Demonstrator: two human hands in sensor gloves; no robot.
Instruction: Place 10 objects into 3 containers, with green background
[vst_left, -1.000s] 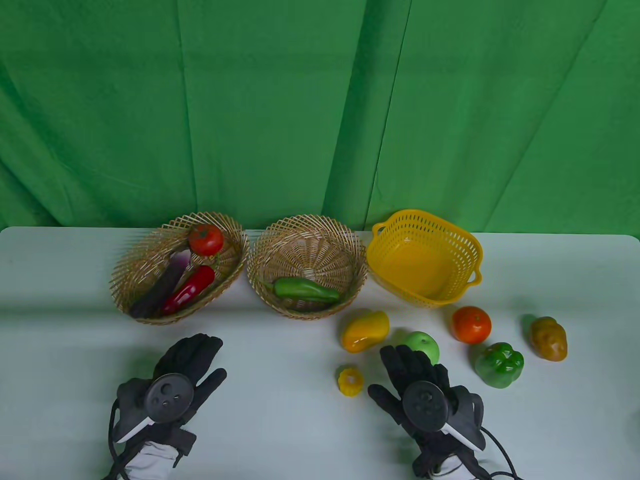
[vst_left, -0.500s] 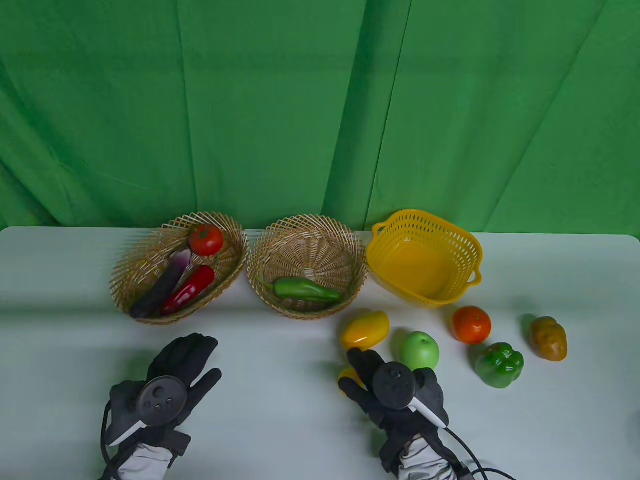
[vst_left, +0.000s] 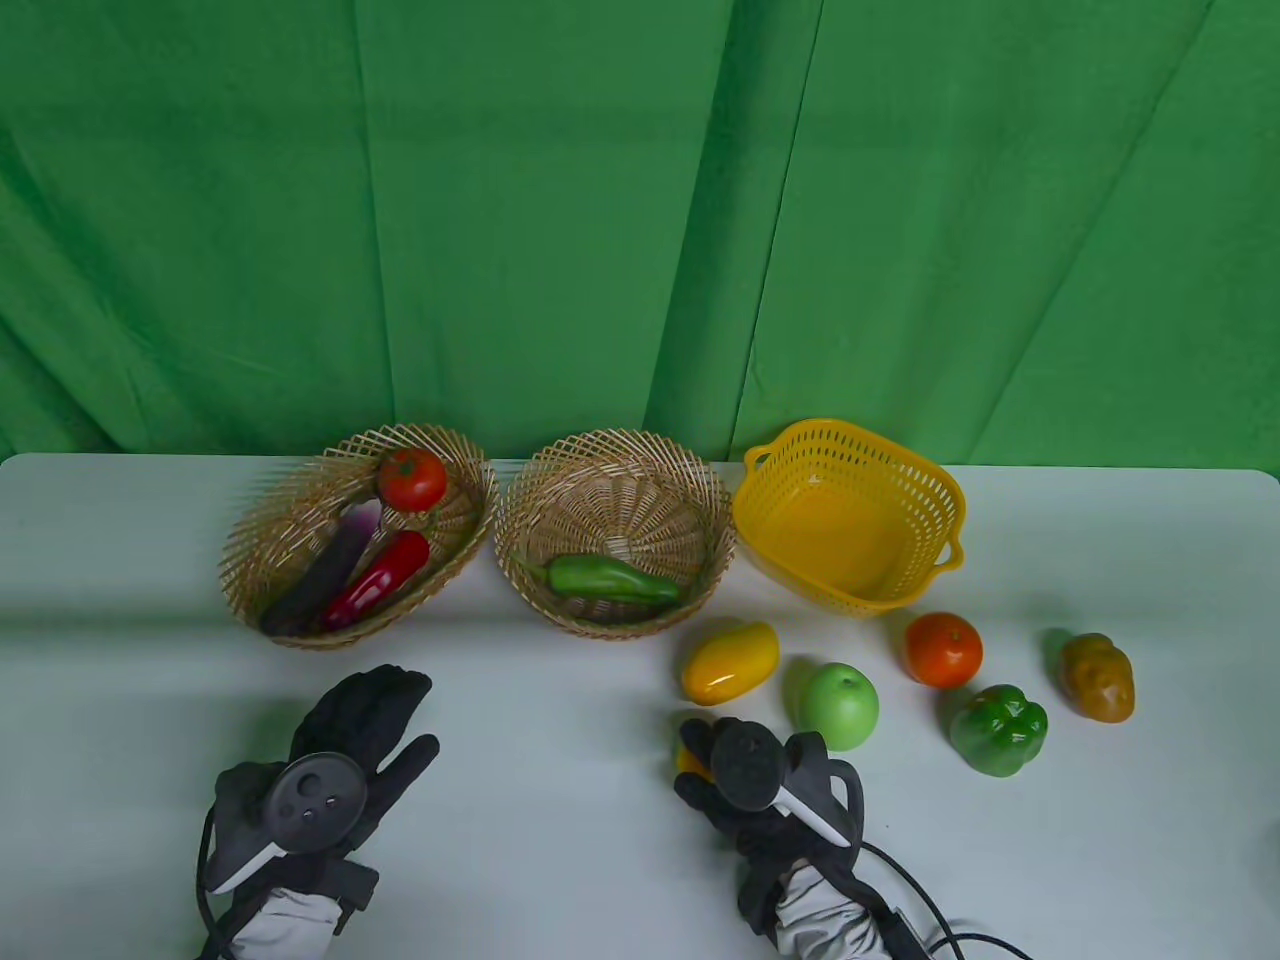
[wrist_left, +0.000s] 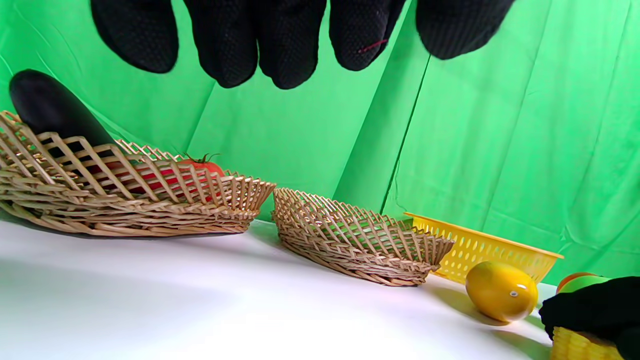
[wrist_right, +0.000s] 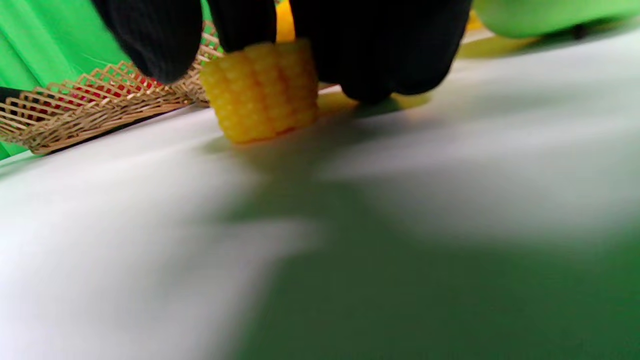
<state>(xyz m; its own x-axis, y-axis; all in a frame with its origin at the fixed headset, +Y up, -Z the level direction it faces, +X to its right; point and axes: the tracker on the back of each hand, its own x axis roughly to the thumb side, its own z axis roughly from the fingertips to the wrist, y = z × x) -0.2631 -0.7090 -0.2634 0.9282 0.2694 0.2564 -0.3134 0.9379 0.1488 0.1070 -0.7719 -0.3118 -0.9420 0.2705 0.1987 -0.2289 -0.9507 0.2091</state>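
Closing on the corn piece (wrist_right: 262, 90) — lower centre, table view.
Right hand (vst_left: 745, 775) fingers (wrist_right: 150, 35) wrapped around it, still tabled; left hand (vst_left: 330, 760) slack, farther off.

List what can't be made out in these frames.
- Corn piece: in the table view the right hand covers nearly all of it; whether it is gripped or only touched is unclear.
- Green pepper in the round basket: left wrist view shows it only through the weave.
- Foreground table: right wrist view, blurred.
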